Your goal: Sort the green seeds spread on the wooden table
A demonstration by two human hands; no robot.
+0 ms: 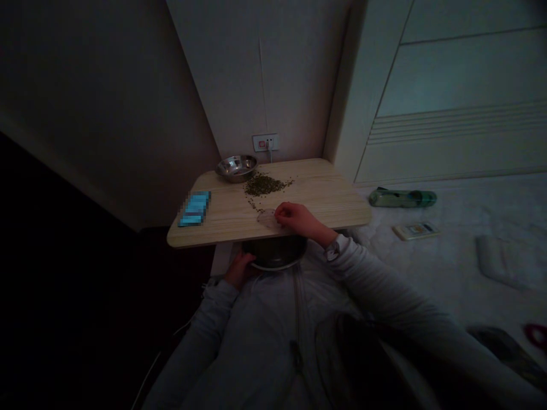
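My right hand [293, 219] is closed on a small clear plastic piece [266, 217], possibly a lid or scraper, held low at the tabletop's near side. Beyond it lies a spread pile of small green beans [262, 184], with a thin trail of them running toward the plastic piece. Below the table's front edge, a dark bowl with a pale rim [277, 261] sits at my lap. My left hand [243, 269] grips the bowl by its left side, thumb over the rim.
The light wooden table [329, 193] carries a steel bowl [237, 168] at its back left and a lit phone [195, 208] at the left. A wall socket [265, 142] is behind. On the white bedding at right are a green pouch-like item [401, 197] and a remote control [415, 230].
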